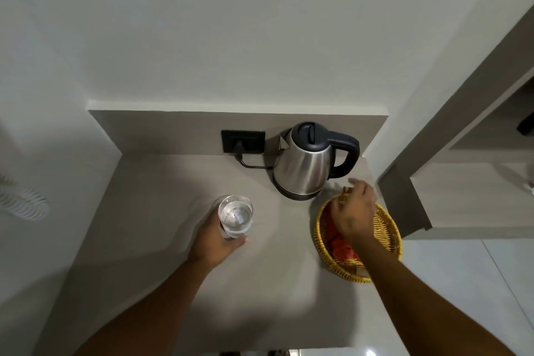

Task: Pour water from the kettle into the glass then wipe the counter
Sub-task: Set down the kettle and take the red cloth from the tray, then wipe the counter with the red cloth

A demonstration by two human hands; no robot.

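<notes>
Glass: your left hand [215, 235] has its fingers wrapped around the glass [235, 215], upright near the table [150, 196] middle, water inside.
Kettle: the kettle [307, 165] stands upright at the back right corner, spout left, handle right.
Right hand: your right hand [354, 211] hangs over the basket [387, 235] holding a red cloth [342, 248]; fingers look loose, possibly empty.
Risk: dragging the cloth out could tip the basket off the right edge.

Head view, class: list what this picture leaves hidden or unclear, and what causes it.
- Red item in the basket: cloth or not is unclear; the right hand covers part.
- Right hand: fingertips blurred, so contact is unclear.
- Glass: base hidden by the left hand.
- Kettle: lid shut, contents hidden.
</notes>
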